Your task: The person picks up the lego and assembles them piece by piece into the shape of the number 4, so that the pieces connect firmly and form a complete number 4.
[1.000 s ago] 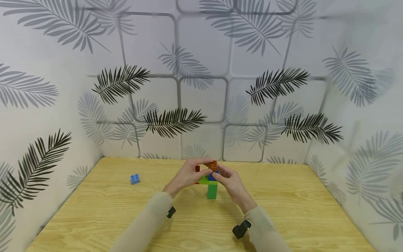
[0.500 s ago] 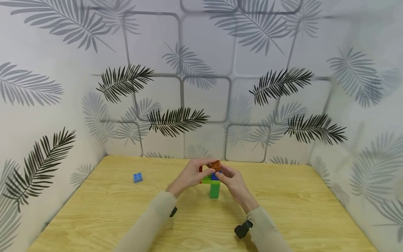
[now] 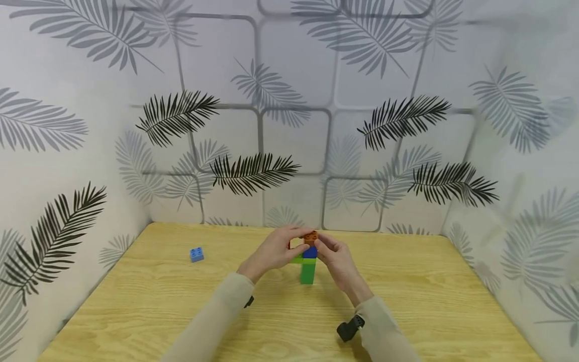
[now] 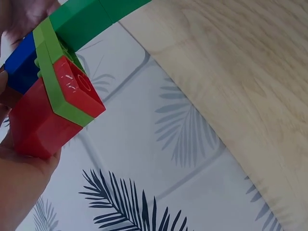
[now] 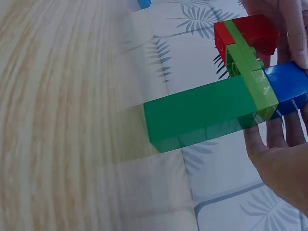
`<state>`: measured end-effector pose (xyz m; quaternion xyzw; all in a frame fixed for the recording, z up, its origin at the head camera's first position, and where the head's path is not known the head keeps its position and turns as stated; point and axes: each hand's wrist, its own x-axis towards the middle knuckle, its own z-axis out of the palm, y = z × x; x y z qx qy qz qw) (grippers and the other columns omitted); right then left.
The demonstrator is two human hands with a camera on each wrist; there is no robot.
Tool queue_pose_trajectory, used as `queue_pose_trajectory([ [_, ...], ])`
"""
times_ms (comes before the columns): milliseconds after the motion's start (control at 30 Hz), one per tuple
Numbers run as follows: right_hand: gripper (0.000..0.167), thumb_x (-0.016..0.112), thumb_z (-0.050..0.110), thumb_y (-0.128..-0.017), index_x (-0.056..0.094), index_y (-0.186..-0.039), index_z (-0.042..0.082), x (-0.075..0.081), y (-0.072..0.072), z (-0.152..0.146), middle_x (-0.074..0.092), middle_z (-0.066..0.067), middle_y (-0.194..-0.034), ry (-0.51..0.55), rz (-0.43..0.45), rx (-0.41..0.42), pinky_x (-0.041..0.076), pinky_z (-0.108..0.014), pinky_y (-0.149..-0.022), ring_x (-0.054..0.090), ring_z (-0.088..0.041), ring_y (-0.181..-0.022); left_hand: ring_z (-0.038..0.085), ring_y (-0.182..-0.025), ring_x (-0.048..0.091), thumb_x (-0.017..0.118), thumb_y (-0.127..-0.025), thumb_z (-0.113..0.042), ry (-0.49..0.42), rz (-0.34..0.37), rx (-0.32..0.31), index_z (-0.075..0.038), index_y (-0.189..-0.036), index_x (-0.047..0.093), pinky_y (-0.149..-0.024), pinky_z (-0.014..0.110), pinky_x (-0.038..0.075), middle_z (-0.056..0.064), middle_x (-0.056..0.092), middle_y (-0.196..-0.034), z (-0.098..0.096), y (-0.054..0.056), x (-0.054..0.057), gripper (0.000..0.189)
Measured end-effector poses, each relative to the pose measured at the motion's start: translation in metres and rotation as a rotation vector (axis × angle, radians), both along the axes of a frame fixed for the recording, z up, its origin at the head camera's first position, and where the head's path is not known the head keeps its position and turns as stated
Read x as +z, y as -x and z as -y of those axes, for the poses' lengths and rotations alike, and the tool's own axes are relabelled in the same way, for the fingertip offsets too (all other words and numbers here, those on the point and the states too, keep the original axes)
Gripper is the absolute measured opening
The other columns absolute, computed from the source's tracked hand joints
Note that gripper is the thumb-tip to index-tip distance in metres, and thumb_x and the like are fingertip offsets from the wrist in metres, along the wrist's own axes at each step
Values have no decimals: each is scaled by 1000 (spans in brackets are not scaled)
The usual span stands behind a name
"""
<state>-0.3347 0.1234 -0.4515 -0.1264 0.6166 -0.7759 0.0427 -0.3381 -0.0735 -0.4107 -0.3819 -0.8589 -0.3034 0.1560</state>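
A toy brick structure stands upright at the middle of the table. Its green column [image 3: 307,272] carries a lime plate [image 3: 309,261], a blue brick [image 3: 310,252] and, on top, an orange-brown brick [image 3: 310,238]. My left hand [image 3: 273,250] pinches the orange-brown brick from the left, index finger over its back edge and thumb at its front. From the right, my right hand [image 3: 336,259] holds the same brick, thumb near its lower corner and other fingers behind. Red bricks [image 4: 43,120] sit above and below the plate's far end, largely covered by my left hand in the head view.
A single light blue brick [image 3: 196,254] lies on the wooden table [image 3: 149,301], toward the back left. Right behind the table rises a wall [image 3: 289,141] with a leaf pattern, and side walls flank it. Each wrist wears a small black camera [image 3: 350,328].
My right thumb has slid right, off the front of the orange-brown and blue bricks, so more of the blue one shows. The structure stays in place; the head view shifts slightly.
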Motion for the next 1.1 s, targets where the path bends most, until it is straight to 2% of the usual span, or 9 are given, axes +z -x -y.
queue_pose_trajectory([
  [100,46,57,18,-100,49,-139,-6,4,-2,3,64,-4,-123,21,-2,-40,46,-37,-105,64,-8,-109,18,-89,61,67,-95,-21,31,-17,2,-14,-138,58,-64,22,44,4,67,-124,0,0,-1,45],
  [200,43,62,20,-98,56,-134,-3,10,-4,6,68,3,-113,5,-14,-89,49,-35,-101,65,-10,-107,19,-88,60,66,-95,-21,29,-20,-3,-14,-139,57,-64,22,44,4,66,-124,-1,0,-2,46],
  [400,38,69,20,-93,64,-126,0,15,-7,12,71,6,-104,-17,-47,-149,54,-29,-88,67,-10,-99,11,-55,45,68,-94,-21,-64,86,-10,-20,-140,57,-53,20,39,0,65,-130,1,1,-4,48],
  [500,38,68,18,-93,63,-127,0,15,-7,14,69,7,-104,-25,-62,-152,54,-29,-87,67,-10,-98,16,-44,43,71,-92,-21,-132,167,-12,-23,-139,58,-48,25,41,-2,65,-130,3,2,-6,49],
  [533,38,68,18,-94,62,-127,0,14,-7,14,69,7,-104,-29,-68,-151,54,-30,-88,67,-10,-99,17,-48,51,71,-91,-23,-151,182,-5,-23,-138,58,-52,26,46,-2,66,-128,4,2,-7,49],
  [633,38,67,18,-94,62,-127,0,14,-7,14,68,6,-104,-30,-81,-155,54,-29,-87,66,-10,-98,21,-83,67,74,-89,-26,-215,227,25,-20,-134,62,-76,36,55,2,68,-124,8,3,-7,47],
  [733,39,68,21,-94,62,-128,2,14,-6,15,69,6,-104,-53,-97,-167,54,-26,-86,66,-9,-97,24,-118,60,74,-89,-28,-283,266,67,-17,-130,65,-99,47,49,3,69,-122,16,3,-7,44],
  [933,39,68,23,-94,63,-129,5,10,-5,13,70,4,-110,-91,-81,-189,55,-27,-86,66,-8,-98,23,-108,63,73,-90,-29,-423,324,106,-17,-120,71,-92,42,52,3,71,-116,34,5,-13,32],
  [1100,43,67,22,-95,59,-132,2,8,-4,11,69,3,-114,-85,-65,-162,54,-30,-90,66,-9,-102,20,-99,64,71,-92,-25,-516,276,154,-15,-111,74,-83,32,52,5,73,-108,49,6,-16,22],
])
